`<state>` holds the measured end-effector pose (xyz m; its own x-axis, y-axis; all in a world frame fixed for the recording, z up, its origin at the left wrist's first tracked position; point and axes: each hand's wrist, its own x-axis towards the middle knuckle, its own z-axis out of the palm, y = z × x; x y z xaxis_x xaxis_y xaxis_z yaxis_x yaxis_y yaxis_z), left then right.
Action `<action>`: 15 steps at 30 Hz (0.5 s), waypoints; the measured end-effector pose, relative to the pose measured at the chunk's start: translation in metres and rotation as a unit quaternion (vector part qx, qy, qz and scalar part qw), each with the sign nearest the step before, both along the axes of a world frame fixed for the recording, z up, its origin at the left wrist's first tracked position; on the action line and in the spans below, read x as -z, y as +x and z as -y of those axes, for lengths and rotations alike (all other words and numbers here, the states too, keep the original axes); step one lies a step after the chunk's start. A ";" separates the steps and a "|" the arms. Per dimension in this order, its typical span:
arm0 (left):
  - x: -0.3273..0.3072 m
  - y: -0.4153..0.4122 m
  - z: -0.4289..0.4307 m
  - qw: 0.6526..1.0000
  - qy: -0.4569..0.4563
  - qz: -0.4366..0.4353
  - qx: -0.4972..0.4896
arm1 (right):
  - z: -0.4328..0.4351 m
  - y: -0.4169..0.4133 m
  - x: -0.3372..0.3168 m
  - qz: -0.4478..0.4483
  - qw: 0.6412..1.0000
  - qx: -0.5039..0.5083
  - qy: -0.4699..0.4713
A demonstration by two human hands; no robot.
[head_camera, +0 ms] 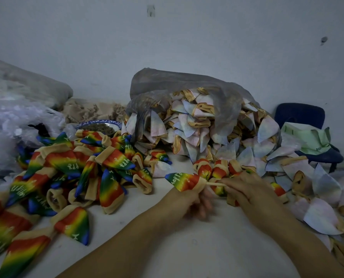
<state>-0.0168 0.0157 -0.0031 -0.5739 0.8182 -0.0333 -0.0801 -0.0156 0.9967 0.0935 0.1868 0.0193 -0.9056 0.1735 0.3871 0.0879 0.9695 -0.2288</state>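
A: What is the left hand (pixel 188 200) doing?

B: It is curled round the beige cuff end of a rainbow piece (pixel 182 181) and holds it just above the table (pixel 197 247). The blue tip points left and white lettering runs along the cloth. The lower fingers are blurred, so I cannot tell how each one lies.

A: And the right hand (pixel 249 189)?

B: It has its fingers drawn together, pinching a thin beige strip (pixel 215 184). The strip runs straight from the cuff of the rainbow piece to the fingertips, taut between the two hands.

A: So the piece sits where, exactly?

B: Near the middle of the table, between the hands and a little to the left, lifted clear of the surface.

A: What lies around them?

B: Just behind the hands is a row of small rolled rainbow bundles (pixel 207 169). To the left a heap of rainbow pieces (pixel 66 177) spreads to the table edge. Behind, a grey plastic bag (pixel 177 81) spills pale pieces (pixel 187 121) down the right side. A blue-rimmed bowl (pixel 99 124) stands between the heap and the bag, clear plastic (pixel 16 121) is bunched at far left, and a dark blue chair (pixel 299 113) stands by the wall (pixel 187 37) at right.
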 end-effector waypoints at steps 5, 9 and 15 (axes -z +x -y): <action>-0.003 -0.004 0.001 0.999 -0.017 -0.044 -0.027 | 0.024 -0.007 0.013 -0.001 0.998 -0.008 -0.065; -0.005 -0.006 0.003 0.999 -0.002 -0.026 -0.036 | 0.037 -0.013 0.024 -0.010 0.989 0.006 -0.147; -0.003 -0.002 -0.002 0.996 -0.030 0.019 -0.085 | 0.026 -0.015 0.022 -0.047 0.986 -0.005 -0.159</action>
